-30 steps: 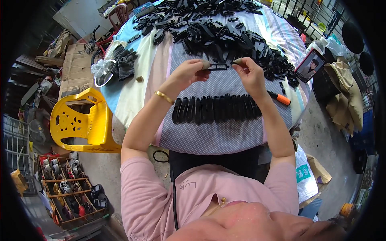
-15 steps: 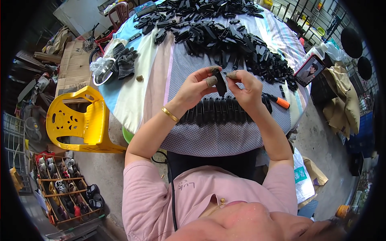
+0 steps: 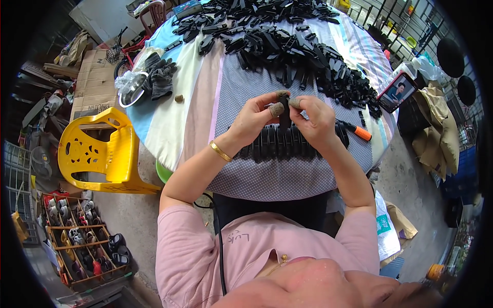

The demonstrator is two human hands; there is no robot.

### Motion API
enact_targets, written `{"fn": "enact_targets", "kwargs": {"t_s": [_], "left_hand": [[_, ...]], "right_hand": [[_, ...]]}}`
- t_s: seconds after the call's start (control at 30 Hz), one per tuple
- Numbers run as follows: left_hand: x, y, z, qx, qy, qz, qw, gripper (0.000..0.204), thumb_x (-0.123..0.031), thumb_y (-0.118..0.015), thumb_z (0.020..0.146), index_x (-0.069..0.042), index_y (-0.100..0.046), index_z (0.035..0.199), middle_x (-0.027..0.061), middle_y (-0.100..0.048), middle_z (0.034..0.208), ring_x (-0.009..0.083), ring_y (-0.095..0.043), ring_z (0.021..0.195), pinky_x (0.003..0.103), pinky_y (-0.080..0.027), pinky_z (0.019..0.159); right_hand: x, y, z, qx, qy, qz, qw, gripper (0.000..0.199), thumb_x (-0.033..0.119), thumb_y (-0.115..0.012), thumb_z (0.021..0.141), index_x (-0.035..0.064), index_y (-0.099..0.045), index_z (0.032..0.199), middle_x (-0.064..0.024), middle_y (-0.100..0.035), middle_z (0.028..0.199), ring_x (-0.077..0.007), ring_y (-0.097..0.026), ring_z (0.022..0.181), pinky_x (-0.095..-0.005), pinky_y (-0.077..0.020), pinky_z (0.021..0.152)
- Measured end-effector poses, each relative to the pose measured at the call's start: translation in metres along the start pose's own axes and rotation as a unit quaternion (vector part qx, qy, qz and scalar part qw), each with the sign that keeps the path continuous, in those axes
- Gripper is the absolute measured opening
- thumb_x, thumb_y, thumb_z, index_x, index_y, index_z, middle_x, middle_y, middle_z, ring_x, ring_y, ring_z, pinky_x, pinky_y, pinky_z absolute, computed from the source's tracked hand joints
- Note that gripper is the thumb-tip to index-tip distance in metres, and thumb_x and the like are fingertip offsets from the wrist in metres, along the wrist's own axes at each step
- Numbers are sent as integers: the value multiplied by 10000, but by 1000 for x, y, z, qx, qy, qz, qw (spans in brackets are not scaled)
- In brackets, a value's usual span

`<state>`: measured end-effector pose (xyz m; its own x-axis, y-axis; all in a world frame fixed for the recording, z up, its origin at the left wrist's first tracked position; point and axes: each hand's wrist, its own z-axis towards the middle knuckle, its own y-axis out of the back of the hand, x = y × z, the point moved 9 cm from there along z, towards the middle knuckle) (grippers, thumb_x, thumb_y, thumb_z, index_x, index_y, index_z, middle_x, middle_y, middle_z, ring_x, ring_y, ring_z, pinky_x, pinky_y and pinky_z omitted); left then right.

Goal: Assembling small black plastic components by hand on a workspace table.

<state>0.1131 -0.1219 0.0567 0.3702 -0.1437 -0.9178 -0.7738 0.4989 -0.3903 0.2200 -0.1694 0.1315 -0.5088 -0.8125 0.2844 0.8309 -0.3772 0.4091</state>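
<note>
My left hand (image 3: 255, 118) pinches a long black plastic part (image 3: 285, 119) between thumb and finger, both wearing grey-brown fingertip covers. From the other side, my right hand (image 3: 314, 119) has its covered fingertips closed at the part's upper end; whether a small piece is between them is hidden. Below the hands a row of similar black parts (image 3: 277, 145) stands side by side on the dotted cloth. An orange-handled tool (image 3: 362, 133) lies at the row's right end, beside my right wrist.
Heaps of black parts (image 3: 277, 46) cover the table's far side, with smaller black pieces (image 3: 346, 84) at the right. A phone (image 3: 397, 92) stands at the right edge. Grey gloves (image 3: 160, 77) and a metal bowl (image 3: 132, 95) lie left. A yellow chair (image 3: 115, 154) stands left of the table.
My right fingertips have moved left and now meet the black part. The part has turned more upright and shifted slightly toward the right and down.
</note>
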Motion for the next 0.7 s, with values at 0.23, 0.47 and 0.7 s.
{"fn": "enact_targets", "kwargs": {"t_s": [0.23,0.47,0.7], "left_hand": [[4,9,0,11,2,8,1000,367,-107,-549,878,9,-486,1220,70,-571,1116,135,-578,970,274,-494,847],[-11,11,-2,-18,-17,17,1000,315,-60,-527,868,24,-523,1171,56,-597,1016,120,-581,904,264,-499,820],[-28,32,-11,-56,-8,177,982,389,-77,-602,826,48,-494,1179,81,-602,983,127,-588,870,237,-492,739]], "right_hand": [[3,-13,3,83,-12,-29,996,160,40,-635,740,-41,-604,874,-135,-600,883,-269,-602,738,-331,-494,620],[14,-22,3,142,1,-9,990,195,99,-571,794,-59,-591,906,-167,-555,952,-311,-574,814,-369,-475,696],[-29,-12,-1,98,-49,50,993,208,100,-527,818,-65,-572,936,-155,-570,856,-294,-571,768,-367,-463,706]]}}
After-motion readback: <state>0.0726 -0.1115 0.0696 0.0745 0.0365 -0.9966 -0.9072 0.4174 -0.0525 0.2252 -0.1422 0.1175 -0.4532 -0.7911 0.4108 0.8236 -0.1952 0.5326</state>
